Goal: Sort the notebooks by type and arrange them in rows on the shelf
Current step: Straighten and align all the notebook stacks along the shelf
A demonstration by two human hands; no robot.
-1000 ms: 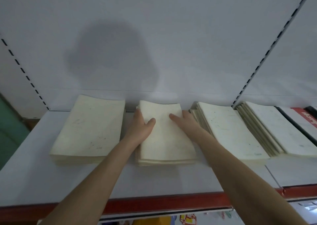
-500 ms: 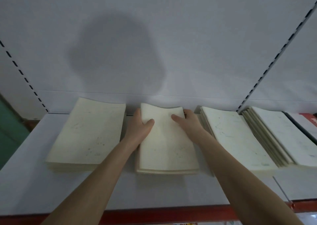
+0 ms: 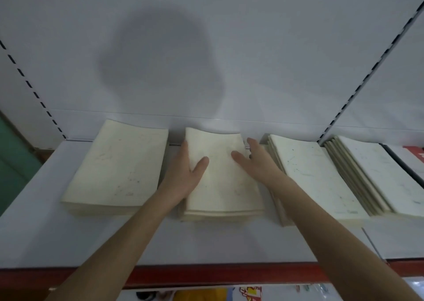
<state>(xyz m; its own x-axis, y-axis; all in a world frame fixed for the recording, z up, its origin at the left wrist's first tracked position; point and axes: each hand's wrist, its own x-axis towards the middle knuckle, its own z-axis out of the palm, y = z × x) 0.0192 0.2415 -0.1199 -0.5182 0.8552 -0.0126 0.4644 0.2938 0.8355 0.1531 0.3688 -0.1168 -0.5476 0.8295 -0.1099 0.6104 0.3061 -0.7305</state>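
Several stacks of cream notebooks lie in a row on the white shelf. Both hands flank the middle stack. My left hand lies flat against its left edge, fingers straight toward the back panel, thumb resting on the top cover. My right hand presses the right edge with straight fingers, its thumb on the cover. A left stack sits apart from my left hand. The right stack lies just beside my right wrist.
A further fanned stack lies at the far right, past the slotted upright, with a red-marked item at the edge. The white back panel rises behind the stacks. A red strip runs along the shelf's front.
Both hands stay on either side of the middle stack, barely shifted. The view has tilted up a little, so the red front edge sits lower in the frame.
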